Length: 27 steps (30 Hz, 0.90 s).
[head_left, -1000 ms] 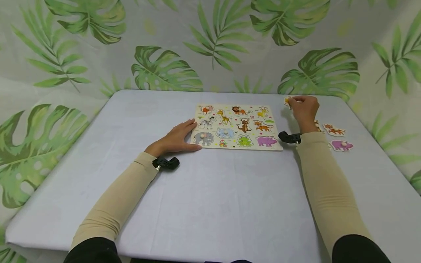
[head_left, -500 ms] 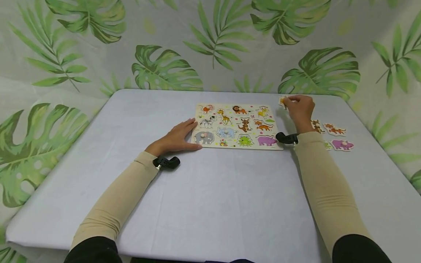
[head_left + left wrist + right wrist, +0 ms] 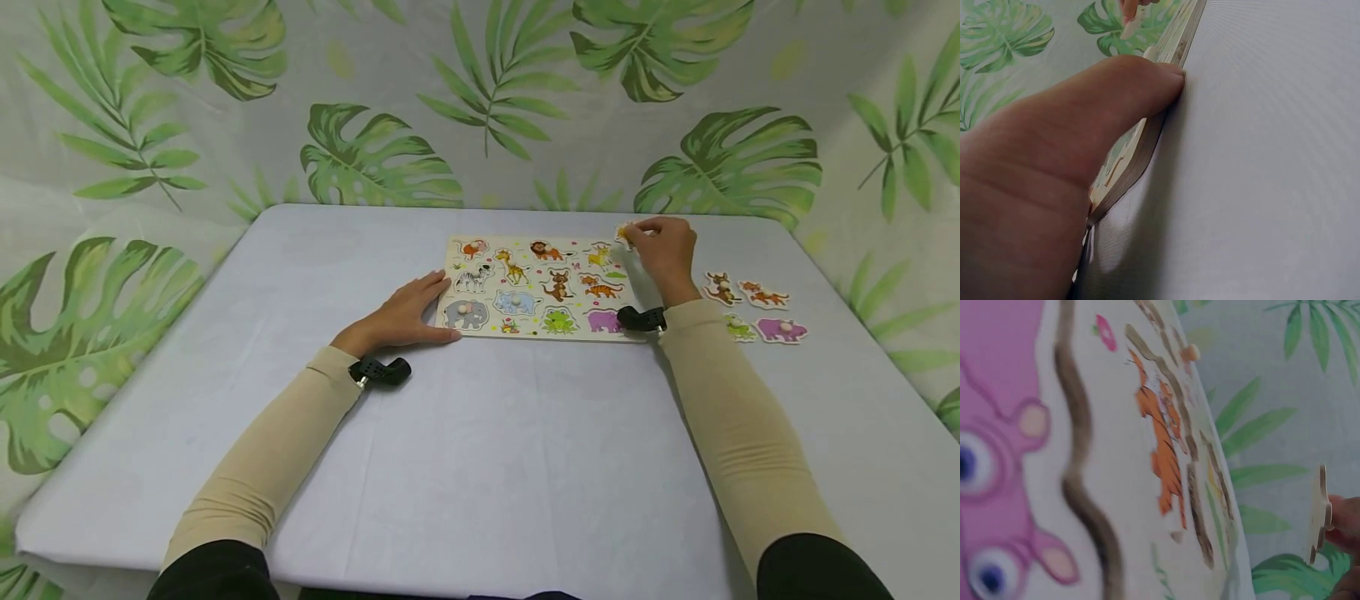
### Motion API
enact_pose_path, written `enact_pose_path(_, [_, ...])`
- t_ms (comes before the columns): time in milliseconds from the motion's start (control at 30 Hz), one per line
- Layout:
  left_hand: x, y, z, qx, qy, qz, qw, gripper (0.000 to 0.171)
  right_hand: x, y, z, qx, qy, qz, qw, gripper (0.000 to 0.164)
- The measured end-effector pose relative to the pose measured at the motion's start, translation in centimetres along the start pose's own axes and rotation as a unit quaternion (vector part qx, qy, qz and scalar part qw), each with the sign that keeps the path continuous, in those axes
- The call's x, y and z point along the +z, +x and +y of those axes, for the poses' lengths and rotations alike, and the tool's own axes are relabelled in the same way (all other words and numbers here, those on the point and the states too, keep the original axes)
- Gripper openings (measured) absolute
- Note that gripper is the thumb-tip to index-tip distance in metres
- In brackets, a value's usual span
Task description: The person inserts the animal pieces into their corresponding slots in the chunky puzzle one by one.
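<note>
A: Start at the left. What's there?

B: The left hand point(image 3: 408, 312), at the left end of the puzzle board point(image 3: 534, 279). Its thumb lies straight against the near edge and its fingers reach the left edge, thumb and fingers spread apart.

A: And the board itself?

B: Flat on the white table point(image 3: 487, 458), with animal pictures across it. The elephant point(image 3: 465, 314) at the near left has a knob on it; farther right come a giraffe, a lion and a kangaroo, then a tiger.

A: What's by the far right corner?

B: A small yellow piece point(image 3: 622, 236), raised clear of the board. The right hand point(image 3: 666, 254) has it pinched between thumb and fingers. Its animal is too small to make out.

A: Anything more to the right?

B: 4 loose pieces, in 2 rows. Far row: the kangaroo piece point(image 3: 722, 288), then the tiger piece point(image 3: 763, 295). Near row: the green frog piece point(image 3: 741, 327), then the purple hippo piece point(image 3: 782, 331), just beside it.
</note>
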State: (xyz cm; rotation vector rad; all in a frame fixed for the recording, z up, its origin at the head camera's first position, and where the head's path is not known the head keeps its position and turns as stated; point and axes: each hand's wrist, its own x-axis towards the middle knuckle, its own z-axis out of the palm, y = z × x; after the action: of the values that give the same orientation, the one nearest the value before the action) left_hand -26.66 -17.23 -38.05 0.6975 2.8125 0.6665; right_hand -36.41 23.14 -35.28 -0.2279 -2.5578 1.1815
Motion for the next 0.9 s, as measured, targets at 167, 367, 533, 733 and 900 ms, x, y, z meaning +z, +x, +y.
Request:
enact_pose_path(167, [0.1, 0.1, -0.1, 0.001, 0.001, 0.001, 1.0, 0.099, 0.7, -0.2, -0.1, -0.022, -0.018, -0.014, 0.999, 0.041])
enact_pose_path(367, [0.1, 0.0, -0.1, 0.003, 0.0, 0.002, 1.0, 0.099, 0.9, -0.7, -0.5, -0.044, -0.02, -0.061, 0.997, 0.041])
enact_pose_path(533, [0.1, -0.1, 0.1, 0.004, -0.002, 0.0, 1.0, 0.099, 1.1, -0.9, -0.6, -0.05, -0.029, -0.098, 0.994, 0.039])
enact_pose_path(733, [0.0, -0.1, 0.1, -0.001, -0.005, -0.002, 1.0, 0.099, 1.2, -0.9, -0.6, -0.058, -0.039, -0.106, 0.992, 0.038])
enact_pose_path(900, [0.0, -0.1, 0.1, -0.005, -0.003, -0.002, 1.0, 0.099, 1.3, -0.8, -0.5, -0.071, -0.041, -0.105, 0.991, 0.037])
